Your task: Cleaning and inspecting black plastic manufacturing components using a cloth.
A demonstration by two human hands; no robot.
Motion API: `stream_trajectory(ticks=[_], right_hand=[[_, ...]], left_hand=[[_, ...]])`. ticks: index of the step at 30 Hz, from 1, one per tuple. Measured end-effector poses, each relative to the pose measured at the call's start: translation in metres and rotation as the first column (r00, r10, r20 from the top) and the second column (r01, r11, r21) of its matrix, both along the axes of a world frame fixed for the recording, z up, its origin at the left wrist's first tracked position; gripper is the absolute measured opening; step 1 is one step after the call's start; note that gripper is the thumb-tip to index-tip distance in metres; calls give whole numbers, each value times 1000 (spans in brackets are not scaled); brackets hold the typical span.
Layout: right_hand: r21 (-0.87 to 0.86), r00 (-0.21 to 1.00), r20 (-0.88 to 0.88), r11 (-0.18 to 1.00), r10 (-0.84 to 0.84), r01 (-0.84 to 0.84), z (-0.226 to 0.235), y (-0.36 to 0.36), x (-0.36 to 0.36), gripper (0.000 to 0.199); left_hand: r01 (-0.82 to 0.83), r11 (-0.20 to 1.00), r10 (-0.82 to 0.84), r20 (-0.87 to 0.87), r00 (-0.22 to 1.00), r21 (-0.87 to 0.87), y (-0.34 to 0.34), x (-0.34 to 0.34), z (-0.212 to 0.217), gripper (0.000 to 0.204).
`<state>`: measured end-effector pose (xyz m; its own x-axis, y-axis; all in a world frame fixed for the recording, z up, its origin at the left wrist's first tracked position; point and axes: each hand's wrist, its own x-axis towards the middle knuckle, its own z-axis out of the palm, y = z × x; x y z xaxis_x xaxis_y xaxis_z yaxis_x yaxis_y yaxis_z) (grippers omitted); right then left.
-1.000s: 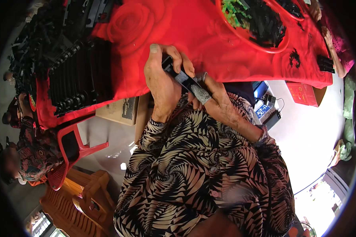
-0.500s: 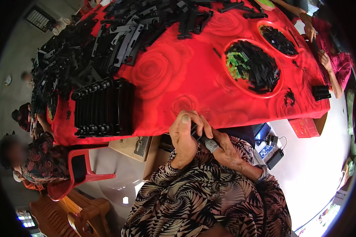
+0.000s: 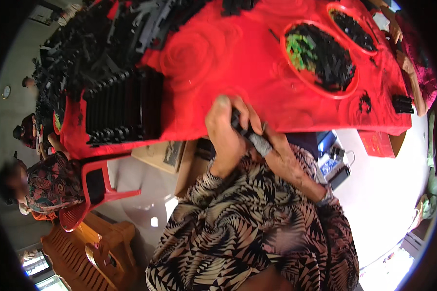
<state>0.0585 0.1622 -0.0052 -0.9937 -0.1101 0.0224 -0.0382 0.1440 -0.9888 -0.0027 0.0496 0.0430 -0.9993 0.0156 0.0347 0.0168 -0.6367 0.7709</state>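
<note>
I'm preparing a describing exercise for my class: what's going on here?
The person's left hand and right hand hold a black part together, by the near edge of a red-covered table. On it, a row of black pieces stands at left, a loose heap beyond; at right, a basin holds green and black bits.

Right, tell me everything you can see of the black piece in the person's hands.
The black piece shows only in part: a small, dark, slim stretch, hard-looking, perhaps plastic. It slants from upper left to lower right in the picture, held in front of the red tablecloth near its close edge. The left hand grips its upper end; the right hand, with a grey wrap on one digit, meets its lower end. Fingers and blur hide its full shape.
</note>
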Motion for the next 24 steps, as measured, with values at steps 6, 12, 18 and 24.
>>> stream_trajectory(ticks=[6,12,18,24], right_hand=[[71,996,-80,997,40,-34,10,14,-8,46],[115,996,-59,992,62,-55,12,16,-2,44],[142,988,-111,986,108,-92,3,17,0,55],[234,978,-146,966,149,-112,-4,16,-2,53]], left_hand=[[0,975,-28,125,992,224,-29,-38,-22,39],[-16,937,-60,204,977,349,-43,-43,-49,38],[-51,914,-51,238,970,403,-40,-40,-45,35],[24,958,-54,99,994,286,-35,-34,-31,39]])
